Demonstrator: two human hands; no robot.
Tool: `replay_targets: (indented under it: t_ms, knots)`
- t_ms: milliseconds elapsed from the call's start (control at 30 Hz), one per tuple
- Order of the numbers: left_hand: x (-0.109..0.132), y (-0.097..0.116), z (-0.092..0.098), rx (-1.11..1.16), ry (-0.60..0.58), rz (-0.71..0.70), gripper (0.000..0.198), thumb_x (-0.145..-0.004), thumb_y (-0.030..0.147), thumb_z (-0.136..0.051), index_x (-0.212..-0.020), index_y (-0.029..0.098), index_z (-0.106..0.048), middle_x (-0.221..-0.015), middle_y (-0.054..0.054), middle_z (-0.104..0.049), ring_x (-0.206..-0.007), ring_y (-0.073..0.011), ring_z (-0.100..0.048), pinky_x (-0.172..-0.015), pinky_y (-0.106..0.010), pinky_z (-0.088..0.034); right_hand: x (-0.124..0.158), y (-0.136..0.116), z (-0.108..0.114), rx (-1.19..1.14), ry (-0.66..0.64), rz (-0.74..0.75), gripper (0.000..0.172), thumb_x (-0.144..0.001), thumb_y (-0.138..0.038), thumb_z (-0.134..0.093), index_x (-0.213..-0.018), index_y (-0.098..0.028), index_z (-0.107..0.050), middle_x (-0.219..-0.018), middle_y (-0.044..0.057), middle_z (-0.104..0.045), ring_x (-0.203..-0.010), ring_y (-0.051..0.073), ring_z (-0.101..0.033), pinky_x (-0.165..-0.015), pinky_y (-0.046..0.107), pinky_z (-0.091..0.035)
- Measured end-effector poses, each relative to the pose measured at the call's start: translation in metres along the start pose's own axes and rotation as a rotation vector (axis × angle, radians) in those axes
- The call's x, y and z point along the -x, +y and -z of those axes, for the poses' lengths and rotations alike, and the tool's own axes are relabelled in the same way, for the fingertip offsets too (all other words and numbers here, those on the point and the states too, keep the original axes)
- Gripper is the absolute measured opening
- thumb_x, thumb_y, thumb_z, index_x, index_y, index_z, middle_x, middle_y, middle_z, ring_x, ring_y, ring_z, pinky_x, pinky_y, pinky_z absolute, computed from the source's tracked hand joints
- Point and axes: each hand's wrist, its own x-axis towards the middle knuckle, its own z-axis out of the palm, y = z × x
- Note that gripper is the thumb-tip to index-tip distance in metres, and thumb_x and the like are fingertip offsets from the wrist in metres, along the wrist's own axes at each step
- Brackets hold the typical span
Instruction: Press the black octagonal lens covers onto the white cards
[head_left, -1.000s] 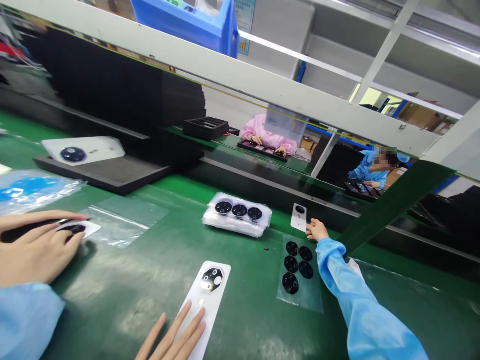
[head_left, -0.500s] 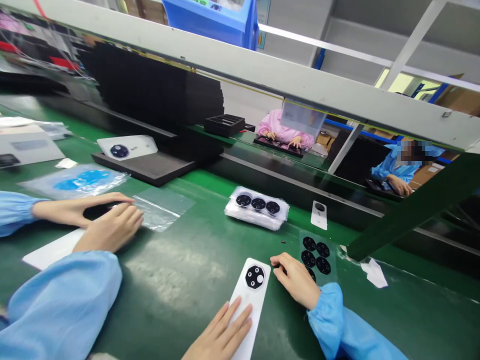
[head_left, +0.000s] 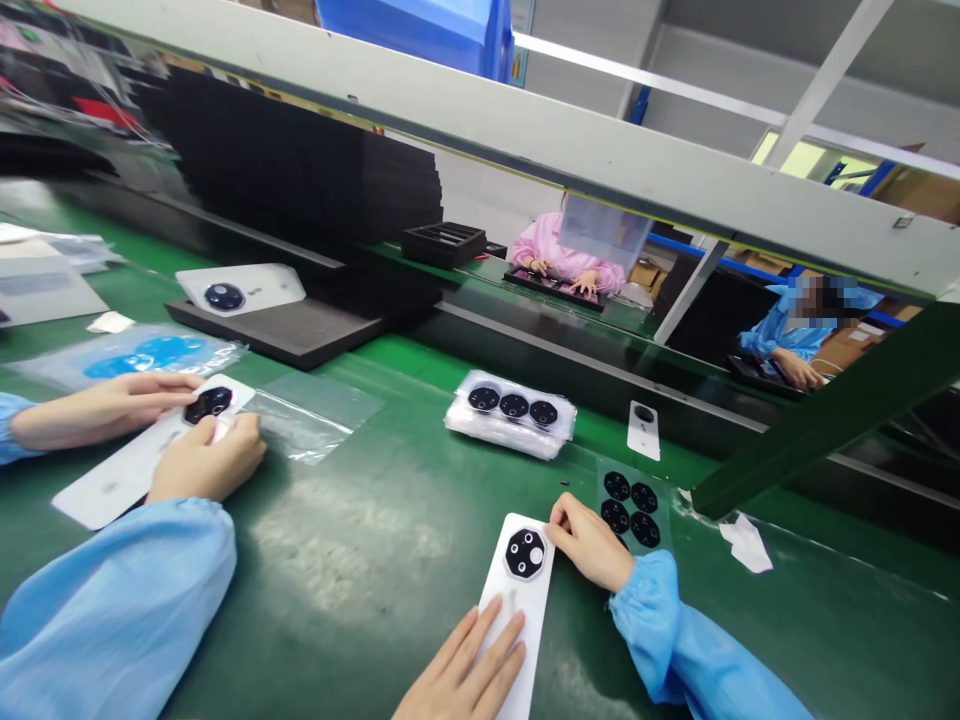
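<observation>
A white phone back cover [head_left: 534,625] with a black camera lens plate [head_left: 525,554] lies slantwise on the bench. My left hand [head_left: 469,665] rests flat on its lower part, fingers stretched out. At the cover's upper right edge, beside the lens plate, the fingertips of my right hand [head_left: 592,545] are curled together; what they hold, if anything, is hidden. Just past that hand lies a clear sheet of black lens stickers [head_left: 630,508], partly covered by it. Further back is a stack of clear sheets with black lens stickers [head_left: 514,405].
At left, a co-worker's hands [head_left: 202,455] hold another white back cover [head_left: 112,485]. A black foam tray [head_left: 300,338] carries a white cover, near clear plastic bags [head_left: 319,420]. A small white cover [head_left: 643,430], white paper scrap [head_left: 746,543] and slanting green post [head_left: 825,400] stand right.
My right fingertips have come against the cover's upper edge, where a small gap showed before. The co-worker's hands at left have shifted, and the lens area of their cover now shows.
</observation>
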Motion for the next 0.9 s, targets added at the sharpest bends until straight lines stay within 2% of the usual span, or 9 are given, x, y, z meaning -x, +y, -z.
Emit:
replay_targets:
  t_ms: [100,167,200,267,300,367,467,533,900]
  knots:
    - [-0.008,-0.002,0.004,0.078,0.097,-0.004,0.058,-0.086,0.033,-0.055,-0.139,0.023,-0.033,-0.125,-0.005,-0.061,-0.110,-0.0224,-0.060,-0.099,-0.030,-0.042,-0.001,-0.001,0.008,-0.196,-0.040,0.003,0.012,-0.079,-0.029,-0.052,-0.075,-0.021,-0.046,-0.058,-0.007,-0.049,-0.051,0.010,-0.051,-0.050,0.023,-0.042]
    - [-0.020,-0.005,0.012,0.156,0.229,0.105,0.056,-0.085,0.031,-0.057,-0.136,0.024,-0.037,-0.124,-0.005,-0.063,-0.110,-0.0213,-0.060,-0.099,-0.028,-0.041,0.002,-0.007,0.016,-0.300,-0.034,0.026,0.021,-0.080,-0.039,-0.053,-0.082,-0.018,-0.051,-0.061,-0.005,-0.051,-0.051,0.010,-0.053,-0.050,0.023,-0.045]
    - [-0.027,-0.006,0.018,0.198,0.311,0.221,0.052,-0.084,0.027,-0.057,-0.133,0.025,-0.041,-0.123,-0.005,-0.063,-0.110,-0.0214,-0.059,-0.098,-0.028,-0.041,0.003,-0.011,0.020,-0.337,-0.026,0.040,0.026,-0.080,-0.043,-0.054,-0.085,-0.017,-0.053,-0.062,-0.004,-0.053,-0.052,0.010,-0.053,-0.052,0.024,-0.046]
    - [-0.045,-0.011,0.030,0.344,0.386,0.568,0.041,-0.084,0.023,-0.055,-0.125,0.025,-0.049,-0.121,-0.007,-0.063,-0.111,-0.0234,-0.057,-0.096,-0.031,-0.042,0.008,-0.020,0.027,-0.382,-0.009,0.067,0.033,-0.080,-0.047,-0.054,-0.089,-0.015,-0.057,-0.066,-0.001,-0.057,-0.054,0.011,-0.054,-0.054,0.025,-0.047]
    - [-0.055,-0.013,0.036,0.474,0.383,0.694,0.037,-0.085,0.028,-0.053,-0.121,0.023,-0.052,-0.117,-0.008,-0.063,-0.108,-0.0243,-0.058,-0.093,-0.031,-0.044,0.010,-0.025,0.030,-0.399,0.002,0.077,0.035,-0.081,-0.048,-0.055,-0.089,-0.015,-0.059,-0.067,0.000,-0.059,-0.055,0.011,-0.054,-0.054,0.025,-0.047]
    - [-0.073,-0.018,0.045,0.857,0.268,0.840,0.033,-0.087,0.037,-0.047,-0.114,0.021,-0.057,-0.108,-0.007,-0.066,-0.097,-0.0232,-0.062,-0.084,-0.031,-0.049,0.013,-0.031,0.032,-0.452,0.048,0.084,0.036,-0.080,-0.049,-0.058,-0.088,-0.014,-0.062,-0.069,0.001,-0.061,-0.056,0.011,-0.055,-0.052,0.024,-0.046]
    - [-0.092,-0.023,0.053,1.308,0.114,0.935,0.035,-0.087,0.045,-0.045,-0.105,0.021,-0.063,-0.093,-0.003,-0.069,-0.087,-0.0213,-0.062,-0.076,-0.027,-0.048,0.014,-0.033,0.029,-0.557,0.134,0.062,0.037,-0.074,-0.051,-0.065,-0.084,-0.015,-0.065,-0.064,0.000,-0.061,-0.052,0.012,-0.054,-0.046,0.023,-0.044]
    - [-0.098,-0.024,0.052,1.423,0.115,0.986,0.035,-0.084,0.047,-0.050,-0.099,0.019,-0.065,-0.085,-0.002,-0.068,-0.081,-0.0199,-0.061,-0.071,-0.025,-0.046,0.013,-0.032,0.027,-0.586,0.164,0.045,0.037,-0.071,-0.051,-0.068,-0.082,-0.015,-0.067,-0.062,0.000,-0.061,-0.050,0.012,-0.053,-0.044,0.023,-0.044]
    - [-0.098,-0.025,0.045,1.543,0.142,1.023,0.035,-0.079,0.049,-0.057,-0.090,0.017,-0.067,-0.079,-0.001,-0.067,-0.072,-0.0158,-0.056,-0.066,-0.021,-0.040,0.013,-0.029,0.023,-0.610,0.192,-0.008,0.035,-0.071,-0.049,-0.069,-0.080,-0.016,-0.068,-0.060,0.000,-0.060,-0.048,0.011,-0.052,-0.045,0.023,-0.045]
